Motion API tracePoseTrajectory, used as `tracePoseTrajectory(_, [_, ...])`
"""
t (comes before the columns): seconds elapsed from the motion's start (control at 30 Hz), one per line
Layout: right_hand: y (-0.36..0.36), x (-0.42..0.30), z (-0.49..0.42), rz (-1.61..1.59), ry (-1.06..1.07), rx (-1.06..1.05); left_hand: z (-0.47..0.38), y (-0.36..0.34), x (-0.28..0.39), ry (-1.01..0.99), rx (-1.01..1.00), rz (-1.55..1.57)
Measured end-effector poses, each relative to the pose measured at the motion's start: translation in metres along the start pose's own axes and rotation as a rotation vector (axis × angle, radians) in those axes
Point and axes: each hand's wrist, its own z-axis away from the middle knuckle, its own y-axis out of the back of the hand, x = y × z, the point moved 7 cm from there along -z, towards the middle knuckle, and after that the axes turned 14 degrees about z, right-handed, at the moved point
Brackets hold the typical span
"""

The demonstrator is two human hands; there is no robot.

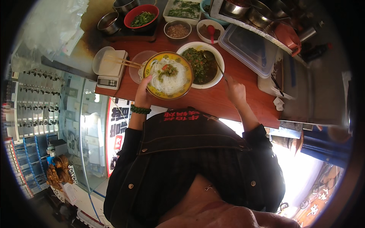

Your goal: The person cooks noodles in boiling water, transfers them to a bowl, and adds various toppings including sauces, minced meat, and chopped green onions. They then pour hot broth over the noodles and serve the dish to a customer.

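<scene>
My left hand (143, 90) grips the near left side of a yellow patterned bowl (154, 91), its thumb on the rim. White noodles (166, 82) lie in it, topped with chopped green and red relish. In my right hand (236, 90) is the handle of a metal spoon (219, 65), whose bowl rests in a large white bowl (220, 72) of chopped green and red relish in dark liquid. The yellow bowl overlaps the white bowl's left edge. Behind it, at the left, are a clear plastic bowl (134, 65) with pale noodles and a pair of wooden chopsticks (122, 60).
A digital kitchen scale (109, 81) stands at the left of the red-brown table (205, 99). Farther back are a red bowl of greens (156, 12), a metal bowl (188, 33) and a white bowl with a red spoon (201, 33). Lidded plastic containers (245, 48) stand right, below a shelf of pots.
</scene>
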Motion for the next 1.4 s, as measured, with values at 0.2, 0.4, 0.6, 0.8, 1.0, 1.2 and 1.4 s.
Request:
tracePoseTrajectory(0.2, [-0.022, 0.017, 0.011, -0.810, -0.333, -0.125, -0.001, 0.006, -0.002, 0.038, -0.052, 0.089])
tracePoseTrajectory(0.4, [-0.008, 0.024, 0.016, -1.309, -0.690, -0.495, -0.001, 0.002, 0.000, -0.029, -0.153, 0.062])
tracePoseTrajectory(0.6, [0.058, 0.002, 0.004, -1.253, -0.518, -0.345, -0.015, -0.009, -0.008, 0.017, -0.092, 0.140])
tracePoseTrajectory(0.8, [0.100, -0.080, 0.018, -0.223, 0.422, 0.326, -0.035, -0.010, -0.038, 0.264, 0.143, 0.337])
tracePoseTrajectory(1.0, [0.098, -0.063, 0.019, -0.445, 0.105, 0.275, -0.039, -0.014, -0.042, 0.257, 0.118, 0.381])
tracePoseTrajectory(1.2, [0.031, -0.006, 0.012, -1.257, -0.467, -0.187, -0.042, -0.007, -0.044, 0.244, 0.105, 0.394])
tracePoseTrajectory(1.4, [-0.021, 0.006, 0.007, -0.569, -0.330, -0.245, -0.035, 0.006, -0.013, -0.210, -0.053, -0.395])
